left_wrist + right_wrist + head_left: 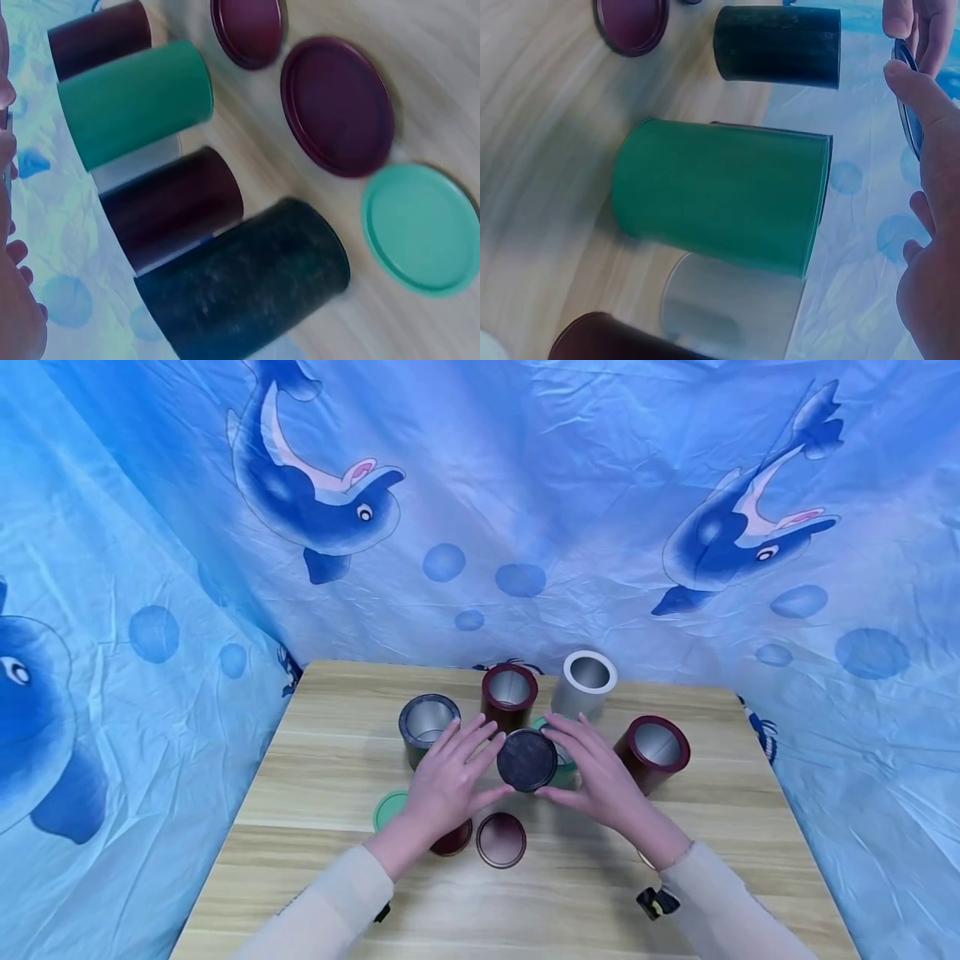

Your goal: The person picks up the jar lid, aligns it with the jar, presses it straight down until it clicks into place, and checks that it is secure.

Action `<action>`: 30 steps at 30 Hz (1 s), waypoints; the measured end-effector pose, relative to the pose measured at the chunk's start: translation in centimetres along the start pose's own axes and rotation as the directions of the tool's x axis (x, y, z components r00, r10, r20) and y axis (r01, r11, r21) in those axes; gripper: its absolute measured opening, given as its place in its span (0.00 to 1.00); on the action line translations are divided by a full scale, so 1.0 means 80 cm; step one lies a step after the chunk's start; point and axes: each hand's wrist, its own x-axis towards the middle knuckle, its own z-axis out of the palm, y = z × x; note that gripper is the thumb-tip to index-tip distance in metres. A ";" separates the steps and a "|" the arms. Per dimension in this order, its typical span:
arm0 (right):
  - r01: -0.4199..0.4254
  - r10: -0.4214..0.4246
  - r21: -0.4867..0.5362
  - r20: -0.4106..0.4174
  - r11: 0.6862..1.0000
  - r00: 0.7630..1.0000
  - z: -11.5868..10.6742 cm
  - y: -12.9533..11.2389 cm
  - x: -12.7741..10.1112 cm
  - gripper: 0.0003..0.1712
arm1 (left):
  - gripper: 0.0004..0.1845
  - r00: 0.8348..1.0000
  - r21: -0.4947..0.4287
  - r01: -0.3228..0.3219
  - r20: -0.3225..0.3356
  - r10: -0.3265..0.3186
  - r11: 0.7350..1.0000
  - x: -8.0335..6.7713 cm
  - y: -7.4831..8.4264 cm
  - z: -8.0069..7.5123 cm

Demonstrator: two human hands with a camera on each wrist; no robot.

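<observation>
While held above the green can [564, 766], the dark lid [527, 760] is pinched between both hands, left hand [448, 785] and right hand [596, 772] gripping its edges, over the wooden table [322, 777]

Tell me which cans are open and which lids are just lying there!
Dark round lid: held between left hand and right hand, above the cans.
Green can: upright, open.
Dark blue-grey can: upright, open.
Two maroon cans: upright, open.
Silver can: upright, open.
Maroon lid, green lid: flat on wooden table.
</observation>
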 end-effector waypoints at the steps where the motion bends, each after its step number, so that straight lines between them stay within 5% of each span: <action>1: 0.002 -0.002 0.000 0.004 1.000 1.000 0.003 0.000 0.004 0.51 | 0.40 1.000 0.003 0.002 0.002 -0.002 1.000 -0.001 -0.004 -0.002; 18: 0.040 -0.041 0.061 0.015 0.997 0.999 0.044 -0.009 0.060 0.51 | 0.43 0.999 -0.053 0.047 0.002 -0.047 0.997 -0.021 -0.057 -0.027; 30: 0.017 -0.027 0.103 0.094 0.994 0.995 0.073 -0.016 0.097 0.49 | 0.42 0.985 -0.060 0.147 0.095 -0.141 0.987 -0.033 -0.091 -0.042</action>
